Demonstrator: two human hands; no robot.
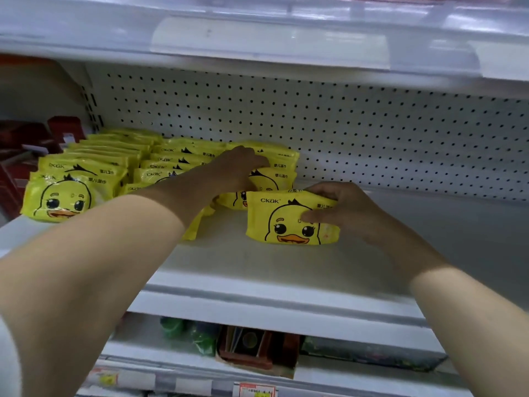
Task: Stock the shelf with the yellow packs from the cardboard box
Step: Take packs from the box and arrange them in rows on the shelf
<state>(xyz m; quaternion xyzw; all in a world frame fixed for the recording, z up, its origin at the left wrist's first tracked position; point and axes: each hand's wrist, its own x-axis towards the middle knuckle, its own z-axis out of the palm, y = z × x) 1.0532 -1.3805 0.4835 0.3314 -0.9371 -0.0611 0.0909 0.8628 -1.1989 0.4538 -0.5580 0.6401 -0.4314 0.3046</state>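
Fingers (317, 191) of right hand (347, 213) clamped on yellow duck-print plastic pack (286, 222), upright on white shelf (257, 262), front of third row. Left hand (243, 167) fingers curled over rear packs (283, 154) of same row. Two yellow pack rows (86, 170) at left. White pegboard back panel (343, 124) behind.

I have one view: the wide-angle head camera. It faces the shelf (286, 262) square-on at close range, tilted slightly down. The left arm (86, 267) and right arm (472, 310) enter from the bottom corners. Shelf edges bow near the frame borders.
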